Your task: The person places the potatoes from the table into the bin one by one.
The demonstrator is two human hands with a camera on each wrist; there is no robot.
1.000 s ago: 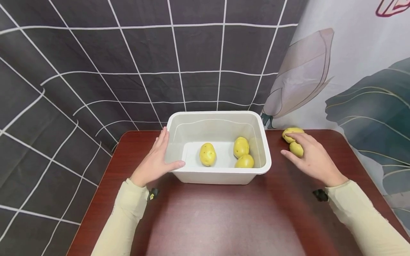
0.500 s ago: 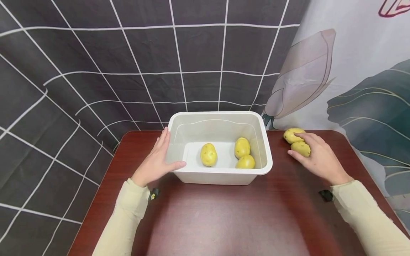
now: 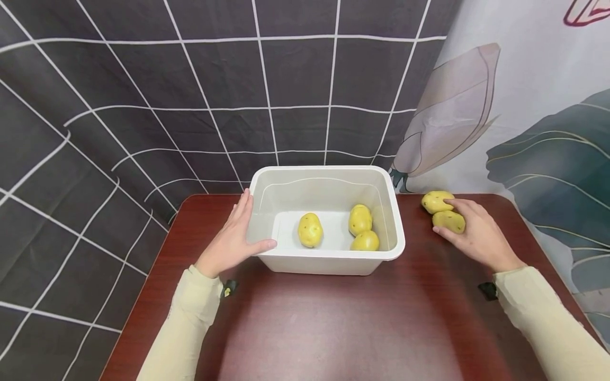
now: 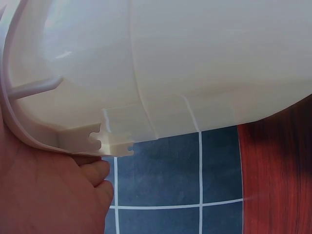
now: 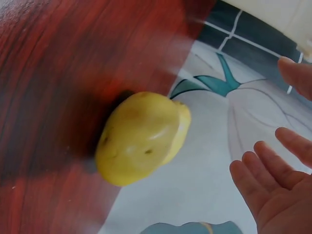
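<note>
A white plastic tub (image 3: 320, 254) stands near the back of the table with three yellow potatoes inside: one potato (image 3: 310, 230) left of centre, another potato (image 3: 360, 219) against the right wall, and a third potato (image 3: 365, 241) in front of it. My left hand (image 3: 229, 238) rests along the tub's left rim, its fingers extended and its thumb over the front corner. Two more potatoes lie together to the right of the tub, a back potato (image 3: 436, 201) and a front potato (image 5: 139, 139). Beside them my right hand (image 3: 478, 235) is held with its fingers spread and the palm bare.
The red-brown wooden table (image 3: 343, 323) reaches its back and right edges close behind the potatoes. A dark gridded cloth (image 3: 295, 74) hangs behind the tub, and a pale cloth with a leaf print (image 3: 524, 106) hangs at the right.
My right hand has shifted slightly right, uncovering more of the front potato outside the tub. The left hand and the tub stay as they were.
</note>
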